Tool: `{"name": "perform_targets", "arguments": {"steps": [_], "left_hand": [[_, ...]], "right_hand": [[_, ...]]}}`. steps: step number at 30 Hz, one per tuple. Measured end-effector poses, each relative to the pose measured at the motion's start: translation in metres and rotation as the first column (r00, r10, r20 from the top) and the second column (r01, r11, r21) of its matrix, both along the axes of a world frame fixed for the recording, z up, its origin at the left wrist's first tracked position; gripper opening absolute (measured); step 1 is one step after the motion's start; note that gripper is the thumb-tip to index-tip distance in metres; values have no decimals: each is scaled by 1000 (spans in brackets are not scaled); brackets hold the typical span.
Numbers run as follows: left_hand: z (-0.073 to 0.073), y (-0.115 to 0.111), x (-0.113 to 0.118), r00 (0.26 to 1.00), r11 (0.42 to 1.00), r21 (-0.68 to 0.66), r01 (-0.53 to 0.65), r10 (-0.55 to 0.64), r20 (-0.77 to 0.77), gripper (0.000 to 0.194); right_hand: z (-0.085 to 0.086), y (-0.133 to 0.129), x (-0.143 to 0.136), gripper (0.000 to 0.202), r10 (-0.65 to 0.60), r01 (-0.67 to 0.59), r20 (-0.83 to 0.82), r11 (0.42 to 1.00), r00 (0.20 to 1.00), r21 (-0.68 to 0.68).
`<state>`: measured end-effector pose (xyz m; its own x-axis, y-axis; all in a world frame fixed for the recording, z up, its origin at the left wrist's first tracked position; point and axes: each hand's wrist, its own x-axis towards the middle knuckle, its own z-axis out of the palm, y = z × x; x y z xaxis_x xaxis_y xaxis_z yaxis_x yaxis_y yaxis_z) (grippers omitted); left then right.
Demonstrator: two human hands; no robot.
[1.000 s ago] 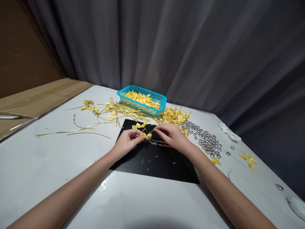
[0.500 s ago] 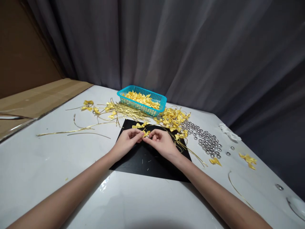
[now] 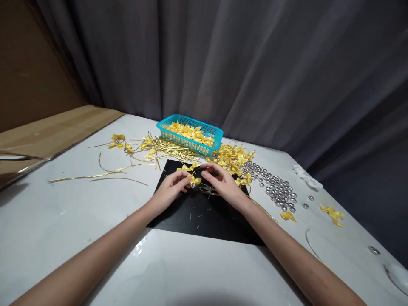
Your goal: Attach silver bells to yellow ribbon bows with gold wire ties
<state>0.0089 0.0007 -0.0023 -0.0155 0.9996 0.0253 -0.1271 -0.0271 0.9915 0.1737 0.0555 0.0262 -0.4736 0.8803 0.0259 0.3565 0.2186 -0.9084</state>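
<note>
Over the black mat (image 3: 185, 216), my left hand (image 3: 170, 187) pinches a yellow ribbon bow (image 3: 195, 181) with a shiny silver bead at its front. My right hand (image 3: 221, 182) is just to the right of it, thumb and fingers apart, with nothing between the fingertips. Below those fingers lies a small metallic thing (image 3: 208, 191), partly covered, whose kind I cannot make out. Another yellow bow (image 3: 193, 167) lies on the mat's far edge, behind my left fingertips.
A turquoise basket (image 3: 216, 135) of yellow bows stands at the back, gold wires (image 3: 172, 148) in front of it. Right of these are a heap of bows (image 3: 231, 155) and many silver beads (image 3: 280, 191). Loose wires (image 3: 105, 173) and several bows lie leftward; a white crumpled piece (image 3: 307, 177) is far right.
My right hand has let go of the bow and drawn a little right, its fingers spreading. The bow stays in my left hand, its silver bead now showing.
</note>
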Motion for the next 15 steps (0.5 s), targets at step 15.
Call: {"name": "perform_targets", "arguments": {"steps": [15], "left_hand": [[-1, 1, 2, 999, 998, -58, 35, -36, -12, 32]], "right_hand": [[-1, 3, 5, 25, 259, -245, 142, 963, 955, -109]]}}
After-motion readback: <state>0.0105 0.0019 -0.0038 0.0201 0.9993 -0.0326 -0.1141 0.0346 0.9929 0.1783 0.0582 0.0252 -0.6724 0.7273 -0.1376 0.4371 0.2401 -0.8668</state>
